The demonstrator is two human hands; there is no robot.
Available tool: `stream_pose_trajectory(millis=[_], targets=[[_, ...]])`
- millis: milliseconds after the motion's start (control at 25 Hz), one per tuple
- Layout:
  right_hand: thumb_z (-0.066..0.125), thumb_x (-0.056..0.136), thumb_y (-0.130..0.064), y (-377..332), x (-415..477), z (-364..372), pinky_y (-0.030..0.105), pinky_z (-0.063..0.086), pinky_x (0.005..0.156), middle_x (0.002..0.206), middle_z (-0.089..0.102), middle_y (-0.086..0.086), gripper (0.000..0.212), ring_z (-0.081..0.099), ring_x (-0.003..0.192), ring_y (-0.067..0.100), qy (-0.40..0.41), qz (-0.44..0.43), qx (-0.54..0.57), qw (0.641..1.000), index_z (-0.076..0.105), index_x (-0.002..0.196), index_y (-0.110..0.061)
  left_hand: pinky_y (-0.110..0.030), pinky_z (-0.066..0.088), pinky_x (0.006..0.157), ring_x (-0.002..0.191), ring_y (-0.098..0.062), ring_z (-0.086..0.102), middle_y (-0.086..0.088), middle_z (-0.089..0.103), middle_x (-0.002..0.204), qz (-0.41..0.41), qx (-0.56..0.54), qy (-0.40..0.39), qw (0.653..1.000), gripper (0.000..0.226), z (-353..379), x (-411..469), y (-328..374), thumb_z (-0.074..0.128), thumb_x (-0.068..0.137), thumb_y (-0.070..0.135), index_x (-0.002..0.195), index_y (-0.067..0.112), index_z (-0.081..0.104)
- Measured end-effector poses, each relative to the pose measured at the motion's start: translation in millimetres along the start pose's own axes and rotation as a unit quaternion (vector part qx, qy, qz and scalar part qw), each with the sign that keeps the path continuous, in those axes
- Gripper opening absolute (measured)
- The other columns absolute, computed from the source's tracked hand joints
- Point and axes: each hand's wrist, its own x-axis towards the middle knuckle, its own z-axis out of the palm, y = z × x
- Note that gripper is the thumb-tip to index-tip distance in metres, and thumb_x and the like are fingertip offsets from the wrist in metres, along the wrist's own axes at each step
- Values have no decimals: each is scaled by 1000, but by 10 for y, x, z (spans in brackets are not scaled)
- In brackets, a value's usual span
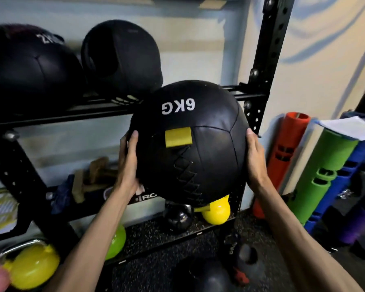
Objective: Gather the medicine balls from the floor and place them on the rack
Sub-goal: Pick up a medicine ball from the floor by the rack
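Head view: both bare hands held the 6KG ball (190,142) up in front of the rack (268,60), at the right end of its upper shelf (72,111). Left hand (128,163) lay flat on the ball's left side, fingers straight and pointing up. Right hand (256,163) pressed flat on the right side the same way. The ball was squeezed between the palms, mostly below shelf level; could not tell whether it touched the shelf. "6KG" print read upside down near the top, with a yellow tab (178,137) under it and zigzag stitching below that.

On the upper shelf, left of the held ball, sat two black balls: the 2KG ball (27,70) at far left, a plain ball (122,55) beside it. Wooden blocks (93,178) lay on the rack's middle level. At the rack's bottom level stood a black kettlebell (178,218) and a yellow kettlebell (216,211), side by side, with a green kettlebell (116,242) further left. Right of the rack, an orange tube (282,157), green tube (322,175) and blue tube (346,175) leaned together. A dark floor ball (211,279) lay in front of the rack, blurred.
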Motion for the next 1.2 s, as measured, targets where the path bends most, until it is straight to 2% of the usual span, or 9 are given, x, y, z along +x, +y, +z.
stream_pose_trajectory(millis=[120,240,400,560,760,840,920,1040,1200], targets=[[45,87,-68,-321,534,-188,36,32,120,143,58,-7,75,48,135,3,3,-54,12,998,54,143,-19,-40,51,102,121,-14,63,6,68,129,27,-14,-30,999,55,474,162,231,61,87,64,132,32,58],[48,87,-65,-590,988,-394,38,36,118,139,61,-6,71,51,132,4,-22,-92,29,995,57,141,-19,-41,47,107,124,-15,61,5,65,134,26,-20,-55,998,71,831,218,359,62,81,71,138,29,56],[50,84,-64,-711,1285,-596,39,38,116,135,64,-6,71,55,128,5,-55,-97,56,992,59,139,-20,-36,49,103,120,-11,63,7,67,130,42,-17,-39,998,61,1204,179,542,57,88,67,136,30,57],[51,82,-63,-777,1581,-677,39,38,117,137,62,-6,73,54,130,5,-37,-121,84,988,58,140,-20,-32,50,100,122,-9,62,9,66,132,92,-17,-24,995,48,1492,219,783,54,95,58,136,34,56],[47,88,-58,-904,1945,-586,37,36,118,143,57,-5,70,50,133,5,-19,-149,104,983,52,144,-17,-43,47,108,127,-11,59,9,62,137,161,-3,-45,986,56,1730,594,1043,56,92,61,141,34,52],[46,88,-58,-898,2124,-520,38,34,119,147,53,-5,72,47,135,6,-15,-153,96,983,48,147,-18,-44,48,107,126,-11,59,10,62,137,169,11,-37,985,64,1807,803,1067,57,88,67,142,33,51],[44,90,-48,-868,2253,-480,36,33,119,147,49,-7,67,45,135,4,-17,-160,93,983,44,150,-18,-42,47,108,128,-10,57,10,59,140,179,24,-45,982,73,1856,980,1096,60,82,72,144,34,48],[45,92,-40,-845,2376,-449,31,36,117,142,52,-9,62,48,132,1,-42,-180,118,976,41,151,-20,-40,46,109,128,-10,56,11,58,142,160,33,-63,985,80,1902,1220,1256,67,77,71,147,37,45],[48,100,-41,-781,2495,-325,32,36,117,151,48,-1,55,44,139,6,-41,-231,129,963,40,150,-19,-42,51,103,118,-14,64,9,69,126,117,68,-45,990,70,1987,1535,1474,69,73,75,132,38,62]])
